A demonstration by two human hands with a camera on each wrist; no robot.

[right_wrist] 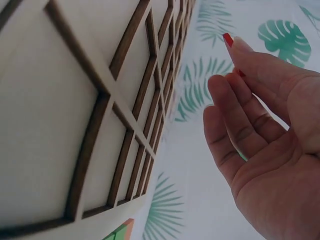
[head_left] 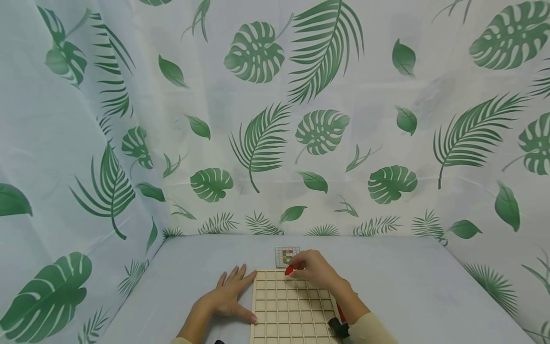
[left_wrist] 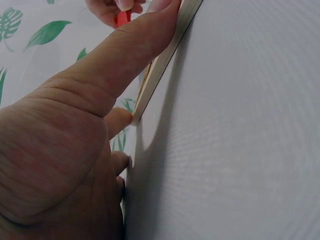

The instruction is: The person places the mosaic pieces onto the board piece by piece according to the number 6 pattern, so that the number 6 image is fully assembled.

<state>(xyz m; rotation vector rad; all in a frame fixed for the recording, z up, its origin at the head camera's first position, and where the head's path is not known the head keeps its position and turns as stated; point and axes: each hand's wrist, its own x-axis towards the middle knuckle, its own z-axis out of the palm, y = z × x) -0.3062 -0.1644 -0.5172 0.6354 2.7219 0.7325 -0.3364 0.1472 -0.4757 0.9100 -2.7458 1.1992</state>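
A pale wooden board with a raised grid of square cells lies on the table in the head view. My right hand is above the board's far part, pinching a small flat red piece between thumb and forefinger. In the right wrist view, the red piece sticks out past the fingertips, apart from the grid. My left hand rests spread at the board's left side. Its thumb and forefinger touch the board's edge, also visible in the left wrist view.
Behind the board lies a small card printed with a grid and a coloured pattern. Some red shows at the board's right, partly behind the right forearm. Green and orange pieces show beyond the board's edge. Leaf-print cloth hangs around the table.
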